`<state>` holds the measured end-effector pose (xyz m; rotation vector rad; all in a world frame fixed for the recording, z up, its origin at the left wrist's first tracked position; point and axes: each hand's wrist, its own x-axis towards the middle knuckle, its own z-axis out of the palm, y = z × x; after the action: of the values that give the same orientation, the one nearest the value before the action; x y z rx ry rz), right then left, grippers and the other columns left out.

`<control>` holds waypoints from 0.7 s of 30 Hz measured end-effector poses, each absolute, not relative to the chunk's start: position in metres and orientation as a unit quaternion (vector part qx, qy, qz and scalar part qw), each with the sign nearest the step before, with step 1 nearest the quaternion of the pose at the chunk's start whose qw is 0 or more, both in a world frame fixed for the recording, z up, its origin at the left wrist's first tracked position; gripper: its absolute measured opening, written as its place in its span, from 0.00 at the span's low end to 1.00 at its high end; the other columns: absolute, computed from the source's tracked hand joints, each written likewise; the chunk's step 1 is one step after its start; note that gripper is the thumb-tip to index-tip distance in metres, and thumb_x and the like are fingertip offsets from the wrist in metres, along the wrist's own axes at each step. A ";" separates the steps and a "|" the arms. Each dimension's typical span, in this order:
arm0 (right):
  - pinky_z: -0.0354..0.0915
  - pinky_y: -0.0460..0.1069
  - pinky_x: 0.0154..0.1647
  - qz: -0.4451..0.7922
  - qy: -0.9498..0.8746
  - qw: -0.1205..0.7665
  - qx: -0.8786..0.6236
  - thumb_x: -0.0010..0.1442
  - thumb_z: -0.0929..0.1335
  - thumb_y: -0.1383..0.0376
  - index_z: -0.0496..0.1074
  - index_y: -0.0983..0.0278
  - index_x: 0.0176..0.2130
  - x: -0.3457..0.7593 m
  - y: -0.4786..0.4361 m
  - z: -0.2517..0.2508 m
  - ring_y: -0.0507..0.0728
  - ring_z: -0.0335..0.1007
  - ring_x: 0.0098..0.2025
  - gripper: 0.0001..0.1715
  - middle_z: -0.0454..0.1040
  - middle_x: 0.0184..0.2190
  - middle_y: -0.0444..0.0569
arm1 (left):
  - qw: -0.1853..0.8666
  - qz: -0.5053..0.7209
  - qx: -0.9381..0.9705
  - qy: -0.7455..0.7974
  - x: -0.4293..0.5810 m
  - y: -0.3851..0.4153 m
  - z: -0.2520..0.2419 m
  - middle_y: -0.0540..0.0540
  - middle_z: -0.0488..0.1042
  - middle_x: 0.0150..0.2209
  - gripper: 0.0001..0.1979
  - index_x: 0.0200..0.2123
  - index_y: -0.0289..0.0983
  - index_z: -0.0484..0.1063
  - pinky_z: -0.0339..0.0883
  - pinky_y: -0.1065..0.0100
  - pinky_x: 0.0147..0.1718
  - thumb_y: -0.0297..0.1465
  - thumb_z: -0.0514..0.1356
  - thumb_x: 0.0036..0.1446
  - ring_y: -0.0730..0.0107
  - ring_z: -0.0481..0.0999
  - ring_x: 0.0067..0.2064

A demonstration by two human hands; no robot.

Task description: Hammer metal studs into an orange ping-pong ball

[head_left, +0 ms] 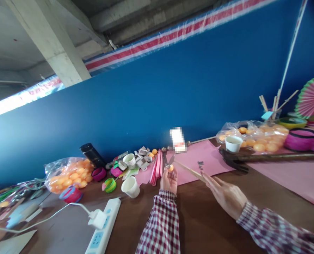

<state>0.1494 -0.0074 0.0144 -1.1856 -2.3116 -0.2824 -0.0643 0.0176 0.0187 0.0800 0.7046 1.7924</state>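
My left hand (169,180) is palm up, its fingers curled around a small orange ball (170,168). Just beyond it, a dark pair of scissors (168,161) partly shows. My right hand (227,195) has its fingers stretched together at the near end of a thin wooden stick (190,170), which it appears to pinch. The stick slants over pink paper (183,178) towards the left hand. Several small metal pieces (200,164) lie on the paper. Folded pink paper strips (157,171) sit left of the ball.
White cups (130,187) and a bag of orange balls (72,174) stand left. A white power strip (105,224) crosses the near left. At right are a hammer (234,160), another cup (233,144) and a second bag of balls (269,135). A blue partition (157,95) rises behind.
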 end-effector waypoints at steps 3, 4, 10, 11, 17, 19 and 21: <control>0.62 0.43 0.20 -0.101 -0.861 0.246 -0.433 0.60 0.56 0.64 0.51 0.58 0.57 0.149 -0.007 0.014 0.51 0.69 0.25 0.25 0.72 0.36 0.48 | 0.579 0.758 0.027 0.299 -0.064 0.017 0.020 0.42 0.71 0.30 0.05 0.32 0.31 0.66 0.71 0.71 0.32 0.27 0.54 0.53 0.72 0.74 0.32; 0.62 0.43 0.20 -0.100 -0.862 0.242 -0.435 0.60 0.56 0.64 0.51 0.58 0.57 0.149 -0.007 0.014 0.51 0.69 0.26 0.25 0.72 0.36 0.47 | 0.580 0.758 0.026 0.297 -0.063 0.017 0.021 0.42 0.71 0.30 0.05 0.32 0.31 0.66 0.71 0.71 0.32 0.27 0.53 0.53 0.73 0.74 0.32; 0.62 0.44 0.22 -0.082 -0.859 0.243 -0.444 0.60 0.55 0.63 0.50 0.58 0.57 0.147 -0.007 0.012 0.51 0.70 0.27 0.25 0.72 0.37 0.48 | 0.575 0.764 0.030 0.291 -0.064 0.017 0.022 0.43 0.71 0.31 0.04 0.31 0.32 0.67 0.70 0.72 0.34 0.26 0.53 0.53 0.74 0.73 0.33; 0.62 0.44 0.22 -0.079 -0.861 0.238 -0.442 0.60 0.55 0.63 0.51 0.58 0.57 0.147 -0.007 0.013 0.51 0.69 0.27 0.25 0.72 0.37 0.47 | 0.577 0.764 0.034 0.287 -0.064 0.016 0.022 0.43 0.72 0.31 0.04 0.31 0.32 0.67 0.70 0.72 0.34 0.26 0.53 0.53 0.74 0.73 0.33; 0.61 0.44 0.25 -0.064 -0.820 0.259 -0.507 0.60 0.54 0.61 0.49 0.54 0.57 0.154 -0.002 0.024 0.51 0.68 0.29 0.25 0.70 0.37 0.45 | 0.587 0.753 0.039 0.296 -0.063 0.016 0.021 0.42 0.72 0.30 0.05 0.31 0.31 0.68 0.70 0.71 0.32 0.27 0.53 0.53 0.72 0.74 0.32; 0.61 0.45 0.26 -0.070 -0.793 0.264 -0.545 0.60 0.54 0.62 0.48 0.54 0.57 0.160 0.004 0.027 0.52 0.67 0.30 0.26 0.69 0.36 0.46 | 0.588 0.750 0.037 0.302 -0.063 0.017 0.020 0.44 0.72 0.29 0.05 0.30 0.32 0.68 0.70 0.73 0.30 0.26 0.53 0.53 0.75 0.74 0.30; 0.60 0.46 0.29 -0.078 -0.773 0.256 -0.575 0.58 0.55 0.65 0.48 0.56 0.58 0.168 0.012 0.026 0.53 0.66 0.32 0.28 0.68 0.36 0.48 | 0.592 0.744 0.041 0.308 -0.063 0.018 0.018 0.45 0.73 0.29 0.05 0.31 0.33 0.68 0.70 0.74 0.27 0.28 0.54 0.53 0.75 0.74 0.29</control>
<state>0.1679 0.0116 0.0263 -1.5613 -2.0979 -0.2128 -0.0630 0.0184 0.0183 0.0944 0.7174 1.7298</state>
